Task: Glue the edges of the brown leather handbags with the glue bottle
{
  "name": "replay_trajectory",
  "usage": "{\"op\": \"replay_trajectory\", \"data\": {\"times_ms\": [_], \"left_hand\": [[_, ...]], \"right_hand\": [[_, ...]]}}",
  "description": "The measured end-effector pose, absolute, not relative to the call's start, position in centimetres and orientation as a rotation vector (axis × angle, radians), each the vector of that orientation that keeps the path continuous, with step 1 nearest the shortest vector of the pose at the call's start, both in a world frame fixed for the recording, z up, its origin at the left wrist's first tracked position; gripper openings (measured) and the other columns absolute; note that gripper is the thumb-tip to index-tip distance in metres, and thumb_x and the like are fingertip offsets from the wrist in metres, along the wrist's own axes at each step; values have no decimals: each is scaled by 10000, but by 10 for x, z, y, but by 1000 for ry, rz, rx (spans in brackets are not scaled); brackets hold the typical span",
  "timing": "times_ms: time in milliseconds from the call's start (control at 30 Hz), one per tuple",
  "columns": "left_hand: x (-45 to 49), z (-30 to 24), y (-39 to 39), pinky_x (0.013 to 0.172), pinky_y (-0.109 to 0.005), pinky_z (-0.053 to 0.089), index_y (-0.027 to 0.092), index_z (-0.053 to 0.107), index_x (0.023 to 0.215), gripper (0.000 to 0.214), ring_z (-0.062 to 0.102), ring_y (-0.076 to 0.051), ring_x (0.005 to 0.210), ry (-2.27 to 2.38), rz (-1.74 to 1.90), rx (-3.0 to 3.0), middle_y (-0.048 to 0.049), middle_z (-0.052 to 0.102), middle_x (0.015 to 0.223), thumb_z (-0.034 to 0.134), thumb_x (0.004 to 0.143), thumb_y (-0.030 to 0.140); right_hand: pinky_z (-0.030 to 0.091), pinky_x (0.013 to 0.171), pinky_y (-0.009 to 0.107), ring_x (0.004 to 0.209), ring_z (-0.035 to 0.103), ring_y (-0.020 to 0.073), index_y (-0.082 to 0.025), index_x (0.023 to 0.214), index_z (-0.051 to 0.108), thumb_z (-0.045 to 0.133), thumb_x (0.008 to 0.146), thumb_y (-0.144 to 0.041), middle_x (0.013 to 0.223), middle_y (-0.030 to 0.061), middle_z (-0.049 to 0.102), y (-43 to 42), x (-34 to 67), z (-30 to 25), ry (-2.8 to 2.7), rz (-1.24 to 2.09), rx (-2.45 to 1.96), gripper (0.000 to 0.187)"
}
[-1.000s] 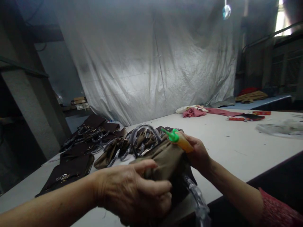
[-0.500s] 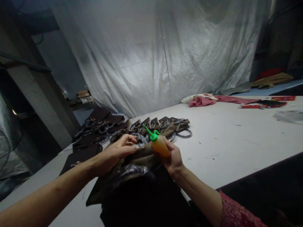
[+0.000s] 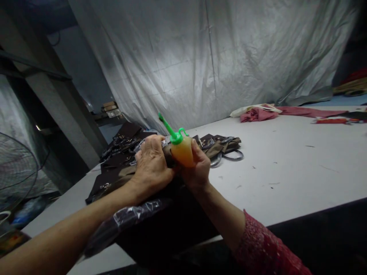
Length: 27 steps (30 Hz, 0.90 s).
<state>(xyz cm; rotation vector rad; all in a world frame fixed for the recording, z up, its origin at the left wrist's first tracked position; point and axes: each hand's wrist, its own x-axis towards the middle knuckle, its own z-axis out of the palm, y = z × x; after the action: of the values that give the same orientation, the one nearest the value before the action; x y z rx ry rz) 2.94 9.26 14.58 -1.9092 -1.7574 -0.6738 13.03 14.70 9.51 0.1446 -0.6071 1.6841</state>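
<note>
In my right hand [image 3: 199, 170] is a squeeze bottle [image 3: 182, 152] of amber liquid. Its green spout [image 3: 169, 128] points up and to the left. My left hand [image 3: 151, 162] is closed over the upper part of a dark brown bag [image 3: 163, 233], just left of the bottle. The fingertips are partly hidden. A plastic-wrapped handle [image 3: 126, 215] of the bag hangs below my left forearm. The lower part of the bag is nearly black in shadow at the table's near edge.
More dark bags [image 3: 114, 162] lie in overlapping rows on the white table [image 3: 286, 164], some with plastic-wrapped handles [image 3: 233, 154]. Pink cloth [image 3: 258, 114] lies at the back. A silver sheet [image 3: 183, 68] hangs behind the table, and a fan [image 3: 17, 168] stands at far left.
My left hand has moved from resting with loose fingers on the bag to closing over its upper part. The bottle has risen and shifted left. The view has turned slightly left.
</note>
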Motion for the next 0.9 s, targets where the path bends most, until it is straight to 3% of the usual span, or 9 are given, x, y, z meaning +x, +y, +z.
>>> {"op": "replay_trajectory", "data": {"times_ms": [100,267,367,467,633,800,900], "left_hand": [[27,157,100,1008,-557,375,191,292,1341,798,386,-379,1313,-1620,-511,-1850,-171,395,1405,682,645,194],[5,121,102,1053,-577,355,173,277,1431,915,349,-387,1370,-1590,-392,-1860,-190,375,1470,576,575,46],[-18,101,108,1071,-491,398,155,383,1389,767,417,-322,1340,-1591,-464,-1954,-168,451,1420,498,646,5],[-39,97,119,1014,-399,464,155,522,1243,542,576,-252,1168,-1640,-620,-2022,-130,608,1240,400,741,-8],[-49,107,142,854,-358,504,202,551,921,207,657,-244,926,-1745,-843,-1898,-71,664,907,396,838,93],[-41,110,151,700,-316,495,221,463,1009,97,656,-210,688,-1731,-902,-1906,-3,599,730,421,925,245],[-31,103,149,734,-329,523,209,413,1204,523,686,-234,792,-1601,-766,-2151,-35,648,882,595,853,550]], "right_hand": [[558,717,283,714,636,160,-182,878,691,540,941,-311,813,27,691,151,132,113,-628,1606,268,209],[556,661,263,714,642,162,-180,820,683,614,874,-289,783,16,684,163,147,100,-695,1646,121,141],[549,615,236,670,641,147,-169,831,694,659,837,-282,770,16,702,171,155,84,-671,1673,17,119],[548,585,233,654,653,150,-172,841,695,684,829,-288,758,17,718,178,159,74,-652,1688,-51,117],[556,572,248,637,675,162,-178,868,688,739,802,-315,765,15,732,183,159,67,-632,1720,-112,161],[577,559,266,630,694,176,-180,871,695,732,807,-305,767,24,748,188,157,60,-586,1753,-151,145],[583,537,265,602,688,174,-180,847,695,716,819,-309,717,21,739,191,158,55,-542,1768,-165,134]]}}
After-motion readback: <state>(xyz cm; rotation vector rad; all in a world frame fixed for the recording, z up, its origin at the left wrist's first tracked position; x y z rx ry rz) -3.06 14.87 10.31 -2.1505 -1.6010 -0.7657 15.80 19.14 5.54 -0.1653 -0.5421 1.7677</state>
